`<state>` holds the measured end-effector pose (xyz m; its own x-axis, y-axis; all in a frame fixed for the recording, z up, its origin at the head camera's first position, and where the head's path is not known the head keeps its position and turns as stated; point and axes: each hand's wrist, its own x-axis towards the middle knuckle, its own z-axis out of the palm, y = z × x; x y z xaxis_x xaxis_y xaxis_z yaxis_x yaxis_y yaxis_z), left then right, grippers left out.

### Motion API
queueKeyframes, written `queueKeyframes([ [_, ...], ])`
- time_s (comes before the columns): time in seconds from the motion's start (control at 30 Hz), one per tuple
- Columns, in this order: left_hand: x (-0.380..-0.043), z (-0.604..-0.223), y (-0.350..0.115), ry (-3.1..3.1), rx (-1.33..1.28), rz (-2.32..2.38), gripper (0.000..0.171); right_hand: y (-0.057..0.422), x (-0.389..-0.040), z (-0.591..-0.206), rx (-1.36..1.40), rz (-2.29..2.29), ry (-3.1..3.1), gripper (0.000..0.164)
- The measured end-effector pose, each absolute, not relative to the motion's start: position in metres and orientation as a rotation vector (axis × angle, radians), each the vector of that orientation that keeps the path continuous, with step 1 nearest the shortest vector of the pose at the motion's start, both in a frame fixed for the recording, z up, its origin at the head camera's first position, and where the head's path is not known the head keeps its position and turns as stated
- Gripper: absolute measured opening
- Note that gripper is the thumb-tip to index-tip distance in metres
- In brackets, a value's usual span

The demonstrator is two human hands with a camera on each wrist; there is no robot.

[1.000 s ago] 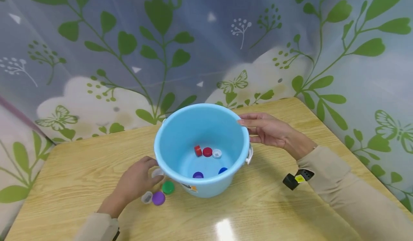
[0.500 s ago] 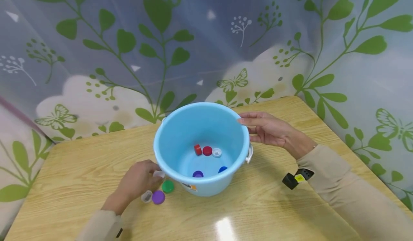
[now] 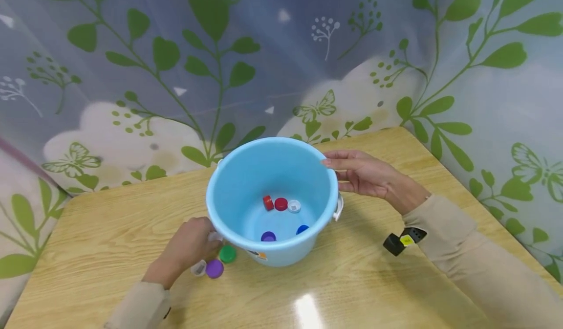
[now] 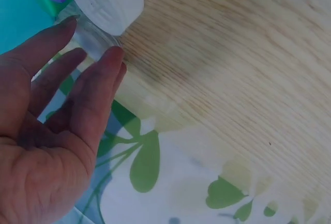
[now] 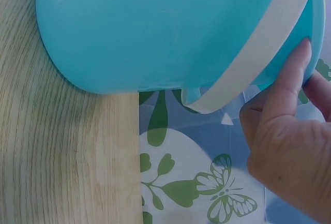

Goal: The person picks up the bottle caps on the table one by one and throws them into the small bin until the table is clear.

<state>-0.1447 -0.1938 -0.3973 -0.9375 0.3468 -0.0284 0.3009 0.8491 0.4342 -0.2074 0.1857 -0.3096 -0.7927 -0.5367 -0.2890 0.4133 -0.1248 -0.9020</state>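
A light blue bucket [image 3: 272, 255] stands on the wooden table. My right hand [image 3: 362, 173] grips its right rim, thumb over the edge and fingers outside; the right wrist view shows this beside the white handle [image 5: 258, 48]. Left of the bucket, my left hand [image 3: 189, 243] pinches a clear bottle cap [image 4: 95, 40] between thumb and fingertips, low over the table. Close by lie a green cap [image 3: 227, 253], a purple cap [image 3: 214, 269] and a white cap [image 3: 199, 268]. Inside the bucket are a tipped red cap [image 3: 268, 203], a flat red cap [image 3: 281, 204], and white, purple and blue caps.
The wooden table [image 3: 110, 231] meets a leaf-patterned curtain [image 3: 246, 94] at the back and sides. A black wrist device [image 3: 393, 244] hangs from the right sleeve.
My left fingers have closed on the clear cap beside the bucket. My right hand stays on the rim, and the view has shifted slightly.
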Motion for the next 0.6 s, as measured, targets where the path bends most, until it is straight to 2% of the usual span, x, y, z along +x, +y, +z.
queueKeyframes([
  [0.33,-0.1423,-0.3969,-0.1849,2.979,0.479,0.624,0.033,0.1859,-0.2067,-0.3083,-0.135,-1.985,1.509,0.048],
  [0.6,-0.1393,-0.3993,-0.1858,2.990,0.548,0.652,0.038,0.1851,-0.2060,-0.3097,-0.118,-1.993,1.504,0.043],
])
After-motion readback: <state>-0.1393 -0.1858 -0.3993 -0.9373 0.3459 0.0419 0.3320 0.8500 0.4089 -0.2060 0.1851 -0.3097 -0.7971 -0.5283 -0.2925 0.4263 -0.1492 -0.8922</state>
